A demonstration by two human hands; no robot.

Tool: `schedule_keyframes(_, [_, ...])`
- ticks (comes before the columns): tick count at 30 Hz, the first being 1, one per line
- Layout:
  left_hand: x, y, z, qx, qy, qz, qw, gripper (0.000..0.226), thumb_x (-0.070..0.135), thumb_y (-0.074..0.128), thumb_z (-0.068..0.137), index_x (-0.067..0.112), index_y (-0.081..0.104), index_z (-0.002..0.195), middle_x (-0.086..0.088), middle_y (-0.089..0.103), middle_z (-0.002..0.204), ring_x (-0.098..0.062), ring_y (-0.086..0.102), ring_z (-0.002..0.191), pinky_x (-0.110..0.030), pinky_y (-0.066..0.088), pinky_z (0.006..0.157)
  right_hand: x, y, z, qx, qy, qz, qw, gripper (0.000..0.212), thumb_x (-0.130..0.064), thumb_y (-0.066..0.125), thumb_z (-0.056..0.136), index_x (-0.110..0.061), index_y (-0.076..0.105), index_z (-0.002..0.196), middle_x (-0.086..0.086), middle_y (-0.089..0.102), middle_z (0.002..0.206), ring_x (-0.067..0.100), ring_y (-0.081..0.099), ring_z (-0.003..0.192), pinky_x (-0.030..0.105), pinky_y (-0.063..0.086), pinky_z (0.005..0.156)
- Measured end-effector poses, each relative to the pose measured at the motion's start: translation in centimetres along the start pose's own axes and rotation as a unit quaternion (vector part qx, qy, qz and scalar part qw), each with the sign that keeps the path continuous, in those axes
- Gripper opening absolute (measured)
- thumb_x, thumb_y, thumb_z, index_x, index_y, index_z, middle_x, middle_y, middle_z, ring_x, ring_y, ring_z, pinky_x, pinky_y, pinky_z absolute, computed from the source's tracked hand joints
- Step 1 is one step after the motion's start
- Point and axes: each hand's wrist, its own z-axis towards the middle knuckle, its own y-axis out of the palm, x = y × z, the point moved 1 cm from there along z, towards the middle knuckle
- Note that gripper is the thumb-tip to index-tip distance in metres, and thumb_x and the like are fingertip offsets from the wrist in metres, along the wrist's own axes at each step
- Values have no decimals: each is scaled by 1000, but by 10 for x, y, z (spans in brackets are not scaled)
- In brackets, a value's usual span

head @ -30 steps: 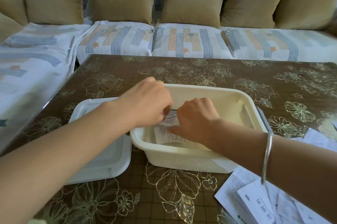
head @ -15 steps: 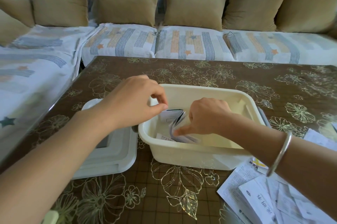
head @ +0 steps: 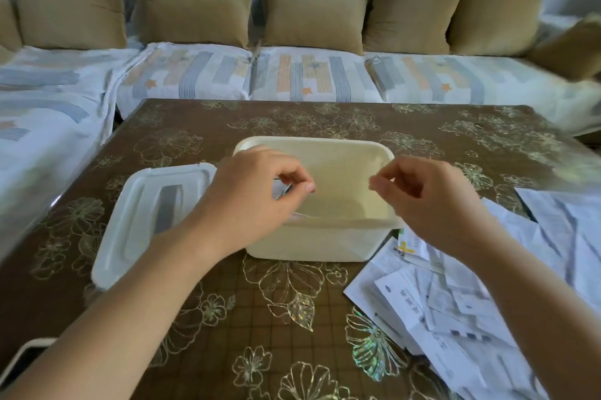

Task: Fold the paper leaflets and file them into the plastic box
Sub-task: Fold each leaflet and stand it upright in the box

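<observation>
Head cam: L hand (head: 250,196) & R hand (head: 429,201) over plastic box (head: 312,243); both grips loose, empty.

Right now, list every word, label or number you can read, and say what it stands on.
No text can be quoted.
Leaflets: small print and large characters, all too blurred to read.
Box and lid: no lettering shows.
</observation>
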Motion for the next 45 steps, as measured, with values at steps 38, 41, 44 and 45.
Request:
schedule_keyframes(38, [57, 92, -189, 64, -148, -130, 978, 48, 13, 74, 82, 25, 54, 123, 15, 62, 106, -4, 64, 81, -16, 54, 70, 25, 27, -194, 46, 253, 518, 816, 13, -14, 56, 94, -9, 68, 98, 6, 68, 74, 16, 63, 59, 25, 58, 62])
schedule_keyframes(41, [66, 94, -202, 93, -114, -66, 987, 67, 11, 77, 77, 23, 44, 135, 11, 59, 107, -2, 62, 81, -8, 49, 68, 19, 45, -198, 57, 323, 579, 747, 21, -11, 56, 94, 7, 61, 105, 14, 60, 79, 15, 58, 59, 24, 57, 60])
schedule_keyframes(44, [70, 102, -214, 80, -86, -7, 993, 93, 16, 79, 69, 17, 29, 148, -1, 43, 139, -3, 56, 104, -8, 49, 81, 16, 63, -209, 32, 371, 601, 707, 19, -6, 54, 95, 6, 59, 107, 14, 73, 94, 20, 71, 76, 27, 60, 65])
schedule_keyframes(45, [70, 104, -216, 79, -85, 8, 993, 96, 18, 79, 68, 16, 28, 149, -3, 37, 146, -6, 53, 115, -14, 50, 88, 14, 67, -213, 27, 379, 602, 703, 17, -5, 53, 95, 4, 59, 109, 15, 73, 96, 21, 73, 82, 27, 60, 65])
